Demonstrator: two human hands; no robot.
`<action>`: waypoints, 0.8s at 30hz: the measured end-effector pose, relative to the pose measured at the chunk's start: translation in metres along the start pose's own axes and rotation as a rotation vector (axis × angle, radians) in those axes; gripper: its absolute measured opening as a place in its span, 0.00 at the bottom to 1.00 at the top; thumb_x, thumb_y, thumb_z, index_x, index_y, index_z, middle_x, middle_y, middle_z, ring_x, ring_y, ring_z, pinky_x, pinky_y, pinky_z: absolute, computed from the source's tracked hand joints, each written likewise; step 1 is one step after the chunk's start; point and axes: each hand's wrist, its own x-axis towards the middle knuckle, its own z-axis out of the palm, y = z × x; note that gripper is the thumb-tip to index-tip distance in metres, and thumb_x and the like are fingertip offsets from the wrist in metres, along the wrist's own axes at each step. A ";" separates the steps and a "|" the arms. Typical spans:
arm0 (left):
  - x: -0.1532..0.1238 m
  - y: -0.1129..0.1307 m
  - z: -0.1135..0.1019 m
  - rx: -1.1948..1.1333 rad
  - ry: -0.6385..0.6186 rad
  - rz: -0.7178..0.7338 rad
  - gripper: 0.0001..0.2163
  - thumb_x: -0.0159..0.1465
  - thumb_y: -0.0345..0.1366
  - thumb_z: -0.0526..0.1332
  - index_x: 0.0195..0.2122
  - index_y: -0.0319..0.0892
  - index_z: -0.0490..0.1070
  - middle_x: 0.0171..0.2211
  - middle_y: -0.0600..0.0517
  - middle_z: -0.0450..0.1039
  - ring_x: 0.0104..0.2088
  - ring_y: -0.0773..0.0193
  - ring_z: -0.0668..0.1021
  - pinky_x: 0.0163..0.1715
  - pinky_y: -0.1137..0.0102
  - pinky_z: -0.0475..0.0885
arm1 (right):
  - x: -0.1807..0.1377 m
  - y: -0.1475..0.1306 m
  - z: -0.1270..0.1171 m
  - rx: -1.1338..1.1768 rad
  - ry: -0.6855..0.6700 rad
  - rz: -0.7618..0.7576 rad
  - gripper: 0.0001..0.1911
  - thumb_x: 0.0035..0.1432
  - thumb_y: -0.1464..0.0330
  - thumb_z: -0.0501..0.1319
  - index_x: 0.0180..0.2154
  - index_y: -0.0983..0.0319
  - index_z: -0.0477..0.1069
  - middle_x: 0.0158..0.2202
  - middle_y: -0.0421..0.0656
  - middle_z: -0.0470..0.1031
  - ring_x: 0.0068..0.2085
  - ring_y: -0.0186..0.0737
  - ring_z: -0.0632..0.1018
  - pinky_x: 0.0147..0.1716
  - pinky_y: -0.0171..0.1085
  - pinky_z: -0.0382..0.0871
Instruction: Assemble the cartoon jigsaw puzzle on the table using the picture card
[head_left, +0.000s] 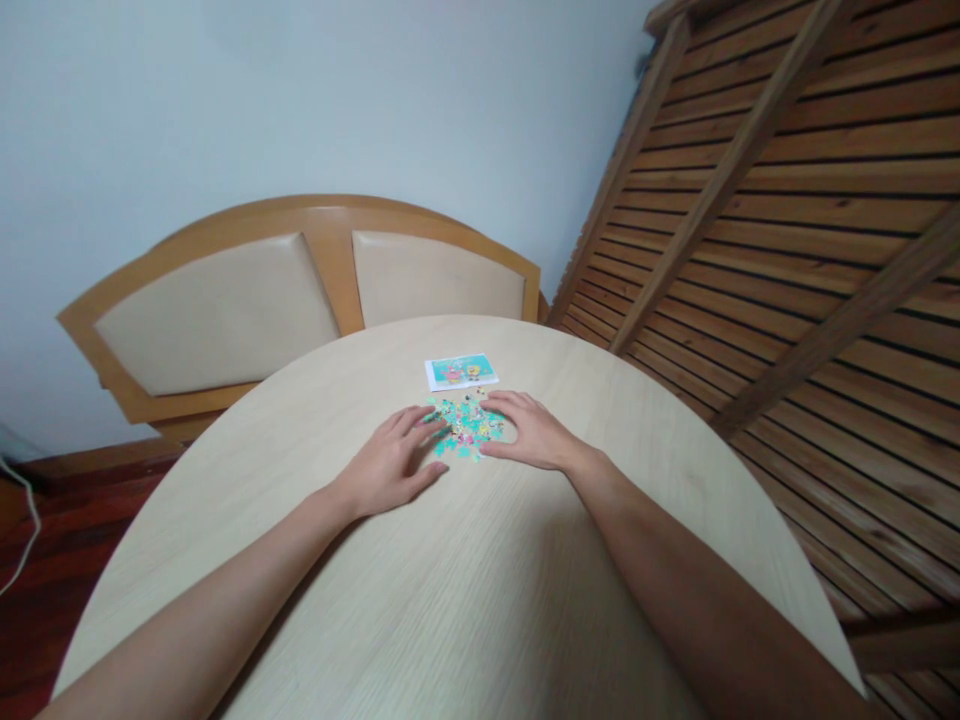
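Note:
A loose heap of small jigsaw puzzle pieces, mostly turquoise with bits of pink and yellow, lies on the round table. At its left edge is my left hand, fingers apart and curved toward the pieces. My right hand borders the heap on the other side, thumb and fingers spread around its edge. Neither hand visibly grips a piece; whether the fingertips touch any is too small to tell. Just beyond the heap lies a picture sheet with a turquoise scene, a pink figure and a yellow figure.
The pale round wooden table spans the foreground. Behind it stands a wooden headboard with cream padded panels, against a white wall. Wooden slats lean at the right. A white cable hangs at the far left.

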 end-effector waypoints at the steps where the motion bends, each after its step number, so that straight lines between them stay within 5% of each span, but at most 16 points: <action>1: -0.001 0.005 0.000 0.007 -0.041 0.050 0.25 0.71 0.50 0.56 0.65 0.45 0.65 0.67 0.42 0.59 0.67 0.48 0.63 0.66 0.52 0.60 | 0.000 -0.003 0.001 -0.005 -0.015 0.000 0.40 0.53 0.43 0.67 0.61 0.57 0.69 0.65 0.50 0.66 0.63 0.56 0.68 0.63 0.55 0.60; 8: -0.003 0.012 0.006 0.035 -0.136 0.064 0.25 0.73 0.51 0.53 0.66 0.46 0.65 0.70 0.42 0.57 0.68 0.43 0.61 0.66 0.46 0.58 | 0.001 -0.005 0.001 0.036 0.061 -0.009 0.30 0.60 0.51 0.65 0.58 0.58 0.71 0.62 0.50 0.70 0.61 0.51 0.71 0.62 0.51 0.63; 17: 0.002 0.023 -0.004 -0.082 -0.114 0.227 0.19 0.72 0.45 0.55 0.59 0.43 0.70 0.57 0.42 0.70 0.58 0.48 0.71 0.60 0.50 0.66 | -0.004 0.021 -0.004 0.048 0.074 -0.054 0.16 0.62 0.63 0.63 0.51 0.59 0.77 0.54 0.49 0.77 0.56 0.48 0.76 0.60 0.50 0.67; 24: 0.001 0.021 0.008 0.019 0.004 -0.008 0.22 0.71 0.45 0.56 0.63 0.41 0.65 0.61 0.39 0.66 0.60 0.45 0.70 0.61 0.48 0.66 | 0.011 0.010 0.008 -0.023 0.016 0.026 0.25 0.69 0.60 0.55 0.64 0.56 0.66 0.66 0.46 0.67 0.65 0.52 0.68 0.63 0.55 0.60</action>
